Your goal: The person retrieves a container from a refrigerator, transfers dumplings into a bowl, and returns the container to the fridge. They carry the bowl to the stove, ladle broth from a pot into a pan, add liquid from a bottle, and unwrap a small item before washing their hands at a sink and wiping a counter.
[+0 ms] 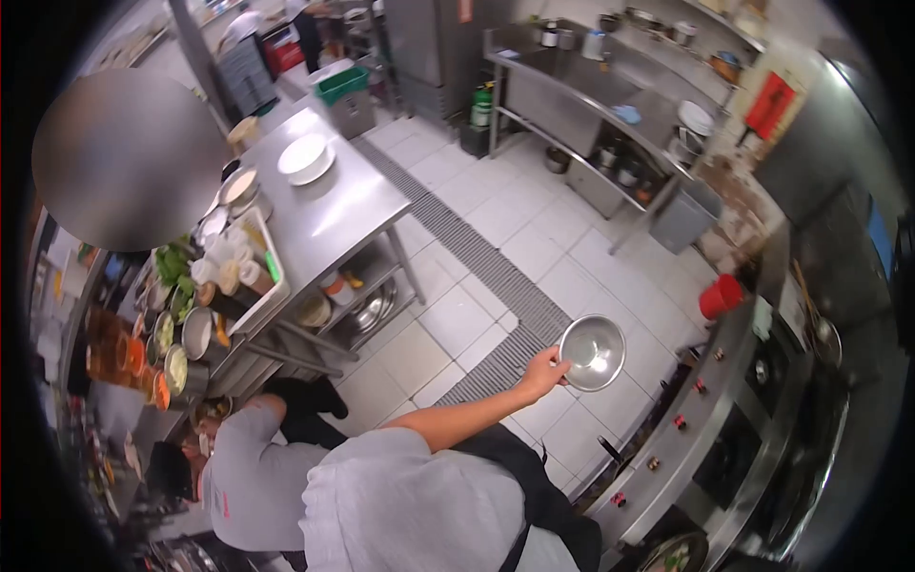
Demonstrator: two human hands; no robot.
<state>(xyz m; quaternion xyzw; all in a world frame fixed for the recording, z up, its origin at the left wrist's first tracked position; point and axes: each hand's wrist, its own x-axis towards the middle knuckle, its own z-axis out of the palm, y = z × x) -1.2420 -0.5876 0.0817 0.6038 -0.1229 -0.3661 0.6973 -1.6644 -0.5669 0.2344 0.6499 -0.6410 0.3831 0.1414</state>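
Note:
My left hand (544,373) is closed on the rim of a round metal bowl (592,353), held out over the tiled floor. The bowl's shiny inside faces the camera, and no food can be made out in it. My left arm reaches across from a grey sleeve, above a dark apron (500,456). My right hand does not show.
A co-worker in grey (253,477) bends at the lower left beside food containers. A steel table (357,205) holds white plates (306,158). Stove (667,429) at right; red bucket (721,296) and grey bin (686,217) beyond. A drain grate (448,217) crosses the floor.

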